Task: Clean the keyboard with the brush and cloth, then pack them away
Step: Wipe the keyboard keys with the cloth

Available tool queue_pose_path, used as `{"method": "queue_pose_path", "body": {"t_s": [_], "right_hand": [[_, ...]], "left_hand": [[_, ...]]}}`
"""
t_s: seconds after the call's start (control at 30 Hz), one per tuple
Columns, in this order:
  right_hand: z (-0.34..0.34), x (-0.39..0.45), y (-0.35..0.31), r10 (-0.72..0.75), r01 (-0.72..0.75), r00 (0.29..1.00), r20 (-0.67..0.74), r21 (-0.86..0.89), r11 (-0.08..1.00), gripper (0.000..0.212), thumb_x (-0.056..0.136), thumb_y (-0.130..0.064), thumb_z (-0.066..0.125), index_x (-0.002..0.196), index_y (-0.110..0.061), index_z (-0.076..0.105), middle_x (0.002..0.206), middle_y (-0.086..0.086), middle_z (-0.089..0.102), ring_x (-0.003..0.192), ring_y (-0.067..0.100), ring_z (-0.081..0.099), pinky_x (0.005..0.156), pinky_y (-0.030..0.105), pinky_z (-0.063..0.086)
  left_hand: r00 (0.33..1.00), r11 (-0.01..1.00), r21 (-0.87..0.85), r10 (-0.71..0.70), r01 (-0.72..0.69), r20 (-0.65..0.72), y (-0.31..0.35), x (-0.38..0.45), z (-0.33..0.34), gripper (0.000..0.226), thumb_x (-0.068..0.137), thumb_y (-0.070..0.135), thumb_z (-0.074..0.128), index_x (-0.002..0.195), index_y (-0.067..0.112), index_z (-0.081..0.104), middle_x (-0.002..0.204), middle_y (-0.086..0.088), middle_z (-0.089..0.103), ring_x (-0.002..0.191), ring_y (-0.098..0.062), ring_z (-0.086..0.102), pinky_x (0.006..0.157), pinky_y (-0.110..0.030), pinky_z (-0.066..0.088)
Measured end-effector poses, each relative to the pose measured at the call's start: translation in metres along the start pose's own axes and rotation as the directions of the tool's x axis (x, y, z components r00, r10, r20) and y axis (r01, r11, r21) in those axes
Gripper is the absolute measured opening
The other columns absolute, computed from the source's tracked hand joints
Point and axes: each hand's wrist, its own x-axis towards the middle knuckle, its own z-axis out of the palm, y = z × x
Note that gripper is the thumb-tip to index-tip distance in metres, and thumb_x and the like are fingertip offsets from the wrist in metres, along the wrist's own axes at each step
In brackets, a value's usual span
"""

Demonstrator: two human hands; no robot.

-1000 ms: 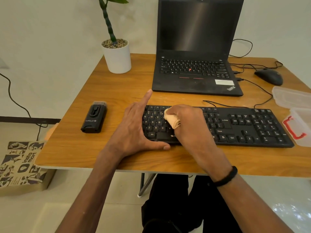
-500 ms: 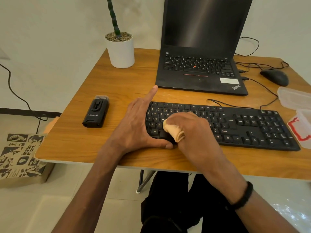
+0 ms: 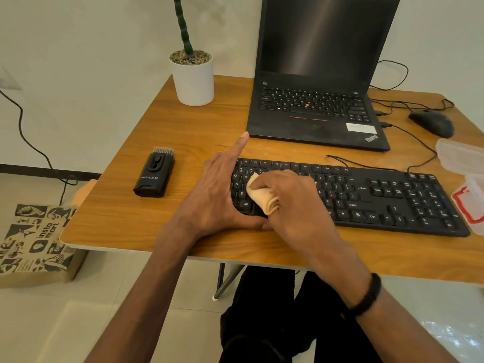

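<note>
In the head view, one black full-size wired keyboard [image 3: 351,197] lies along the near edge of the wooden bench [image 3: 167,229], its left end covered by both hands. The right hand [image 3: 293,205] has its grip clenched around one folded tan cloth [image 3: 262,196], pressing it onto the left letter keys. The left hand [image 3: 217,195] lies flat with its grip released, palm on the keyboard's left end, thumb along the front edge, forefinger pointing away. One black brush tool with pale bristles [image 3: 155,176] lies on the bench well to the left, apart from the hands, with bare wood around it. At the right edge sit a clear plastic container with a red clasp [image 3: 471,203] and its clear lid [image 3: 463,155].
</note>
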Motion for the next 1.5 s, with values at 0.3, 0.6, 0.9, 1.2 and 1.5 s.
{"method": "queue_pose_path", "body": {"t_s": [0.3,0.6,0.9,1.2,1.5], "right_hand": [[-0.001,-0.018,0.009,-0.080,0.079,0.996,0.041,0.015,0.997,0.055,0.067,0.005,0.088,0.115,-0.017,0.074,0.118,-0.004,0.071,0.113,0.014,0.059,0.096,0.029,0.050],[0.026,0.064,0.013,-0.051,0.023,0.973,-0.224,-0.126,0.992,0.028,0.081,0.003,0.072,0.102,-0.016,0.069,0.098,0.001,0.070,0.095,0.023,0.062,0.075,0.029,0.043],[-0.011,0.011,-0.003,-0.131,0.125,0.973,0.189,0.045,0.991,0.046,0.069,0.005,0.085,0.101,-0.025,0.073,0.096,-0.010,0.071,0.091,0.007,0.063,0.075,0.029,0.055],[-0.001,0.018,0.000,-0.131,0.137,0.986,0.106,-0.056,0.989,0.054,0.062,0.005,0.090,0.108,-0.017,0.072,0.101,-0.003,0.071,0.099,0.018,0.057,0.083,0.034,0.049],[-0.021,0.017,0.007,-0.233,0.236,0.946,0.225,0.014,0.972,0.042,0.075,0.006,0.080,0.106,-0.023,0.074,0.105,-0.009,0.072,0.101,0.009,0.064,0.084,0.036,0.055]], "left_hand": [[1.000,1.000,0.005,-0.010,0.010,-0.007,-0.002,0.000,0.000,0.156,0.050,0.074,0.089,0.167,0.033,-0.005,0.157,0.004,0.035,0.144,-0.018,0.033,0.121,-0.048,0.034],[1.000,1.000,0.004,0.005,-0.005,-0.005,0.002,-0.001,-0.001,0.157,0.052,0.072,0.092,0.166,0.032,-0.008,0.159,0.007,0.033,0.141,-0.008,0.029,0.126,-0.043,0.024],[1.000,1.000,0.000,0.008,-0.008,-0.005,-0.001,0.000,-0.001,0.157,0.054,0.068,0.092,0.165,0.029,-0.012,0.170,0.004,0.020,0.149,-0.019,0.029,0.125,-0.050,0.029],[1.000,1.000,-0.009,-0.009,0.009,0.007,-0.002,0.001,-0.002,0.160,0.051,0.072,0.092,0.165,0.034,-0.013,0.170,0.009,0.017,0.149,-0.020,0.031,0.124,-0.053,0.031],[0.991,0.996,-0.024,-0.085,0.088,0.105,-0.011,0.000,-0.024,0.161,0.052,0.061,0.098,0.162,0.043,-0.018,0.172,0.006,0.014,0.153,-0.012,0.022,0.124,-0.035,0.019]]}}
